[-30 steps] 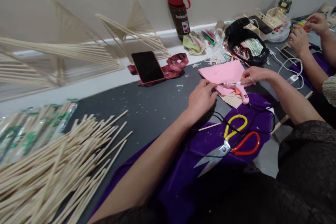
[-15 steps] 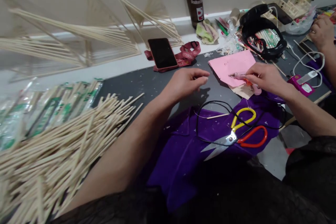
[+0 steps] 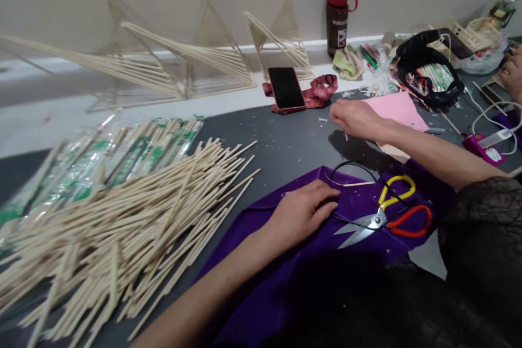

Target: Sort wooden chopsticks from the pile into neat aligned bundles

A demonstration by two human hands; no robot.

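My left hand (image 3: 304,209) rests on the purple cloth (image 3: 248,228), its fingers loosely stretched and nothing visible in them. Close to its fingertips lie scissors (image 3: 377,220) with one yellow and one red handle, blades apart, along with a black cable (image 3: 346,164) and a thin stick (image 3: 359,184). Over the grey tabletop, my right hand (image 3: 354,119) is bent down with its fingers curled together; whatever they pinch is hidden. Pink paper (image 3: 402,110) lies partly behind that hand and forearm.
Loose wooden sticks (image 3: 163,212) and plastic-wrapped stick packs (image 3: 134,147) cover the left side. Stick frames (image 3: 196,57) lean by the wall. A phone (image 3: 286,88), a bottle (image 3: 337,24), a black headset (image 3: 430,68) and a magenta device (image 3: 484,148) stand beyond. Another person's hand (image 3: 511,73) shows far right.
My left hand has come down onto the purple cloth. My right hand has let go of the pink glue gun and moved left off the paper. The view has shifted left.
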